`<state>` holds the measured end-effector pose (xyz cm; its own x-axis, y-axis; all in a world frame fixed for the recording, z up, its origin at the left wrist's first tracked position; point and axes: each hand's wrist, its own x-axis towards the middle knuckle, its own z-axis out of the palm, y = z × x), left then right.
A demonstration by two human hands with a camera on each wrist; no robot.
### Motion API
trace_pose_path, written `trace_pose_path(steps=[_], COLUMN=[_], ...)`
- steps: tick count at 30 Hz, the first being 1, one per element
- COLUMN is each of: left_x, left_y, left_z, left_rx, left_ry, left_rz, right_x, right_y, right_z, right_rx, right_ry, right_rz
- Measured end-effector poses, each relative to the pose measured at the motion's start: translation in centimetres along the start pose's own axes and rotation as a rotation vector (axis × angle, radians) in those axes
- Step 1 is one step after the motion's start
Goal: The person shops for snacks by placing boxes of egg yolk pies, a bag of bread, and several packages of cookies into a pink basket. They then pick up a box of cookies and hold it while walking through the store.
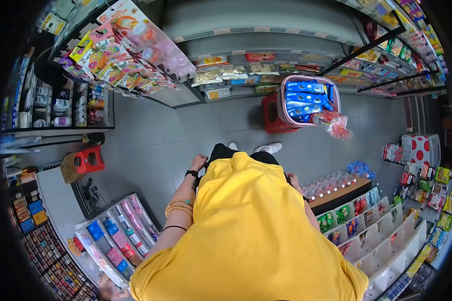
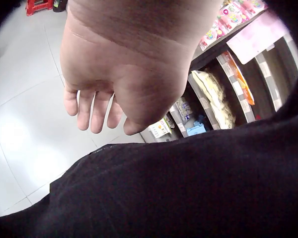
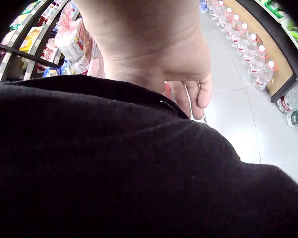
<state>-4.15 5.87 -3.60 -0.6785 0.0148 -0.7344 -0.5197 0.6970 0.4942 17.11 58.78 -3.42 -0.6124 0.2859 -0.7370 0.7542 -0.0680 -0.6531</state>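
Note:
My left hand (image 1: 199,162) hangs by the left side of the black shorts (image 1: 221,153) and holds nothing. In the left wrist view its palm shows, with the fingers (image 2: 97,116) loosely bent over the floor. At the other side hangs my right hand (image 1: 294,180), partly covered by the yellow shirt (image 1: 246,215) in the head view. The right wrist view shows its loose fingers (image 3: 203,94) beside the dark cloth, which hides part of the hand. Ahead, a pink basket (image 1: 282,108) holds several blue packets (image 1: 304,98) and a clear-wrapped bundle tied in red (image 1: 331,123).
The basket rests on a red stool (image 1: 271,118). Shelves (image 1: 266,42) with packaged goods stand ahead, beside hanging snack packs (image 1: 110,60). Water bottles (image 1: 331,184) line a wooden ledge on the right. A display rack (image 1: 120,236) and another red stool (image 1: 91,159) stand left. Grey tiles (image 1: 150,145) cover the floor.

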Motion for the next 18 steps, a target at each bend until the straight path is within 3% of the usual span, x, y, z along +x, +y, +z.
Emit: trace_pose_path(steps=[4, 7, 18], left_x=[0.4, -0.1, 0.0], left_y=[-0.3, 0.2, 0.2], left_z=[0.2, -0.2, -0.1], left_rx=[0.066, 0.092, 0.078], left_ry=[-0.027, -0.041, -0.021], left_rz=[-0.054, 0.019, 0.048], right_x=[-0.1, -0.5, -1.0], right_y=[0.1, 0.0, -0.5], right_z=[0.1, 0.2, 0.4], right_rx=[0.001, 0.014, -0.068], right_ry=[-0.007, -0.003, 0.005], right_rz=[-0.015, -0.036, -0.006])
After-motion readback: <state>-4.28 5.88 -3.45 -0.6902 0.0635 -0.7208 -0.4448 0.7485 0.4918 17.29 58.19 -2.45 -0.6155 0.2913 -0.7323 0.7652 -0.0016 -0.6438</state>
